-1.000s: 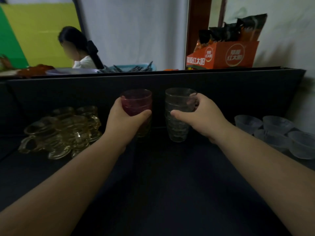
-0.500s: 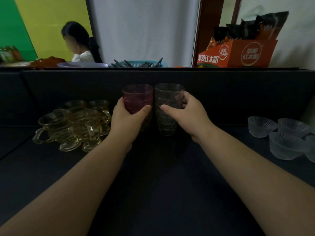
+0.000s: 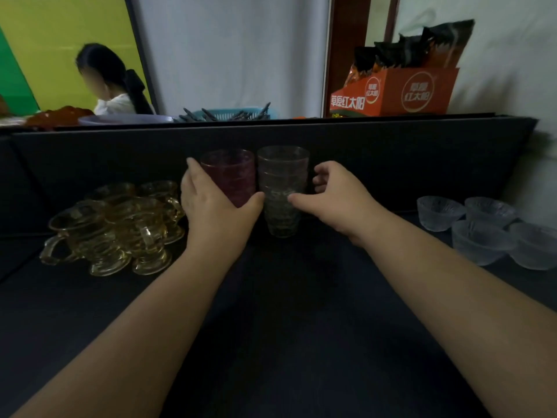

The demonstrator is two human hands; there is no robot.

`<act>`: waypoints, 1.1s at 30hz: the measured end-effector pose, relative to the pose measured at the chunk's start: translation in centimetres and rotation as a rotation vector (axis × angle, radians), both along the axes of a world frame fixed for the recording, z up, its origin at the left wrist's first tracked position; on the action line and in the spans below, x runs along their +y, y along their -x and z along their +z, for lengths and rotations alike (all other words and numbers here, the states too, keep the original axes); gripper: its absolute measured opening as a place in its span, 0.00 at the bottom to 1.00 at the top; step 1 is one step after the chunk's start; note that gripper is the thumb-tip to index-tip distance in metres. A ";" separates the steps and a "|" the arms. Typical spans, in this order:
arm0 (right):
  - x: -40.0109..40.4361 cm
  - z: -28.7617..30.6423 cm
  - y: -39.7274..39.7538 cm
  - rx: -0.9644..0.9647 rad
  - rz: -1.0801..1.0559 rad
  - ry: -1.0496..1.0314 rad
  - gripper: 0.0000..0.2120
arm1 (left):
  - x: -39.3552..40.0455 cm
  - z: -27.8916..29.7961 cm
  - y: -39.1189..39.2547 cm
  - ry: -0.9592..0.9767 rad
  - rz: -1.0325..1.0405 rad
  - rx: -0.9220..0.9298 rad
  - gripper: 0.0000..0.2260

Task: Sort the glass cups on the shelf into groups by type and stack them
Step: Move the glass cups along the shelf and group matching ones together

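A stack of red glass tumblers (image 3: 230,176) and a stack of clear ribbed tumblers (image 3: 281,188) stand side by side, touching, on the dark shelf (image 3: 286,312) near its back wall. My left hand (image 3: 217,212) wraps the red stack, fingers on its left side and thumb across its front. My right hand (image 3: 337,203) is beside the clear stack. Its fingers are curled a little off the glass and only the thumb tip lies against the front. Several amber handled cups (image 3: 117,227) are grouped at the left. Several frosted clear bowls (image 3: 488,230) sit at the right.
Behind the shelf's black back wall (image 3: 391,158) are an orange carton of snack packets (image 3: 401,89), a blue basket (image 3: 229,114) and a person seated at the far left (image 3: 114,82). A pale wall closes the right side.
The two stacks now stand together against each other on the shelf. My right hand's fingers have come off the clear stack, and my left hand's grip looks looser.
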State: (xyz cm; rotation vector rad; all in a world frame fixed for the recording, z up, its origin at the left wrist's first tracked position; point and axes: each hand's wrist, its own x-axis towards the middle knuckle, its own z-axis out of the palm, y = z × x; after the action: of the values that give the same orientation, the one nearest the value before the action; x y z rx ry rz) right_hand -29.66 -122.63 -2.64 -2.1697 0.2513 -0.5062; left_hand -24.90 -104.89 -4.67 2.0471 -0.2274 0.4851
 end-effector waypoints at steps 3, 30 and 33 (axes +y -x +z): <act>-1.6 0.8 3.2 0.031 0.012 0.166 0.35 | -0.6 0.6 2.6 -0.165 -0.009 -0.167 0.49; -21.7 -0.7 19.7 0.433 -0.267 0.745 0.31 | -25.4 -1.6 13.0 -0.957 -0.661 -0.420 0.28; -22.4 -1.8 18.5 0.471 -0.254 0.778 0.37 | -25.1 -1.4 12.8 -0.923 -0.647 -0.375 0.25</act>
State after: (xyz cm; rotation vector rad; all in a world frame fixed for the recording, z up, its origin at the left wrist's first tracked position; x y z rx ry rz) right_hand -48.19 -145.00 -4.46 -3.0314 0.6818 -0.2312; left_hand -37.65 -130.00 -6.03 2.5301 -1.5151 0.3703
